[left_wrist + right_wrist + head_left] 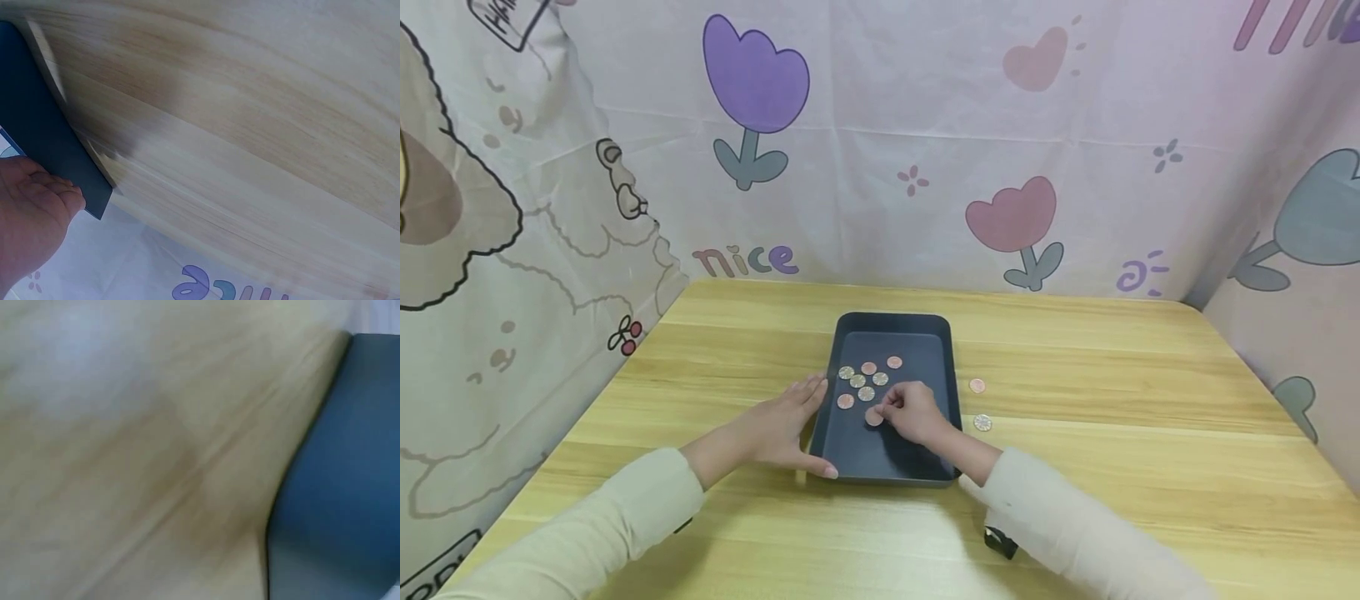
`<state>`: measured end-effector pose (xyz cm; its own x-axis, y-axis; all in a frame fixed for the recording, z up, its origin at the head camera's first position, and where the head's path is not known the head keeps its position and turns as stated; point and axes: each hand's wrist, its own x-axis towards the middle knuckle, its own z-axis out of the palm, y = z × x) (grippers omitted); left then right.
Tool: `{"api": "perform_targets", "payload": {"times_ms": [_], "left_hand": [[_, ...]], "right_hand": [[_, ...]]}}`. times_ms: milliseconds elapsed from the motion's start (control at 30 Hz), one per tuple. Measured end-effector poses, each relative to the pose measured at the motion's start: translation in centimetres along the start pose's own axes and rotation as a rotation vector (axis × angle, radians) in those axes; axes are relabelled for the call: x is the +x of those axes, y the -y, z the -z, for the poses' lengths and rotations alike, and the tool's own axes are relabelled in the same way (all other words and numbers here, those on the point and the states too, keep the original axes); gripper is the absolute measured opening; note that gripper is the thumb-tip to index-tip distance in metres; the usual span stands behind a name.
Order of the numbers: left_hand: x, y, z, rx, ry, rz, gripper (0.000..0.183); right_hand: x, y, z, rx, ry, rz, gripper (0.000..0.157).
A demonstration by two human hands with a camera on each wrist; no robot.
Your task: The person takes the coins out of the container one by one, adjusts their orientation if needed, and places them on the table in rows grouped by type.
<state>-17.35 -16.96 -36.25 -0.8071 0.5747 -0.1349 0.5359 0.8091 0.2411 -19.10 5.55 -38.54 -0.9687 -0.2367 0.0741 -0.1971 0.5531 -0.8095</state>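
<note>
A dark rectangular tray [887,481] lies on the wooden table, with several copper and silver-gold coins grouped in its left middle part. Over the tray, my right hand [913,412] pinches a copper coin [873,417] between thumb and fingertips. My left hand [782,421] rests along the tray's left side, fingers fairly straight and thumb near the front left corner. In the left wrist view, the fingers of the left hand [37,212] touch the tray's wall [56,137]. The right wrist view shows the tray's outer wall [337,481], with the hand out of sight.
Right of the tray, a copper coin [977,386] and a silver coin [982,422] lie on the wooden table [1112,400]. A small black object [1000,542] shows beside the right sleeve. A printed cloth [880,100] hangs behind the table and along both sides.
</note>
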Motion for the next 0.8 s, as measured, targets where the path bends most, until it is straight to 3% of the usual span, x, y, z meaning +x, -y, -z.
{"api": "perform_targets", "payload": {"times_ms": [333,800], "left_hand": [[0.0,-0.2,0.1,0.015,0.006,0.004,0.124],[-0.1,-0.2,0.2,0.014,0.011,0.011,0.123]], "right_hand": [[-0.4,-0.4,4.8,0.175,-0.020,-0.124,0.012],[-0.9,-3.9,11.2,0.182,-0.149,-0.295,0.016]]}}
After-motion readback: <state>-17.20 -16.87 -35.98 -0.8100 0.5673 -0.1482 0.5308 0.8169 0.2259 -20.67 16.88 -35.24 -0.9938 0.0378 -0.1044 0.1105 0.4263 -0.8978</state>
